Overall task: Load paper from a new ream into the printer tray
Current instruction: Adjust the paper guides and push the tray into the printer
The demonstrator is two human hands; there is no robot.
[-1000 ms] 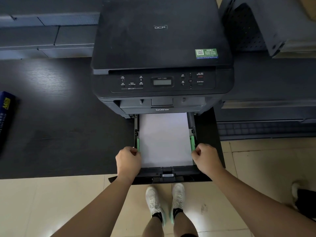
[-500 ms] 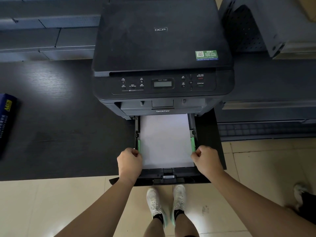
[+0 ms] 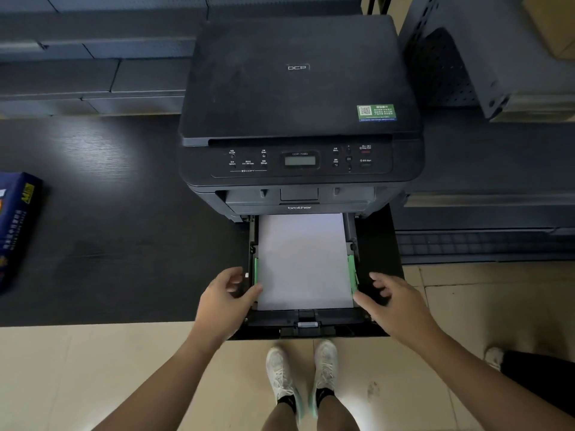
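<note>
A black printer [image 3: 298,98] stands on a dark table, its paper tray [image 3: 306,325] pulled out toward me. White paper [image 3: 301,259] lies flat in the tray between two green side guides [image 3: 351,272]. My left hand [image 3: 225,298] is at the tray's left side, fingers spread, thumb tip touching the paper's near left corner. My right hand [image 3: 393,301] is at the tray's right side, fingers spread, thumb by the right green guide. Neither hand holds anything. The blue ream wrapper [image 3: 15,228] lies at the table's far left edge.
The dark table [image 3: 118,231] ends just before the tray's front, which overhangs a beige tiled floor. My feet in white shoes [image 3: 301,377] stand under the tray. Grey metal shelving [image 3: 485,66] stands to the right of the printer. Another person's shoe [image 3: 493,357] shows at the right.
Both hands were closed on the tray's side edges by the green guides; now they have opened and lifted off, fingers spread. The tray and paper stayed in place.
</note>
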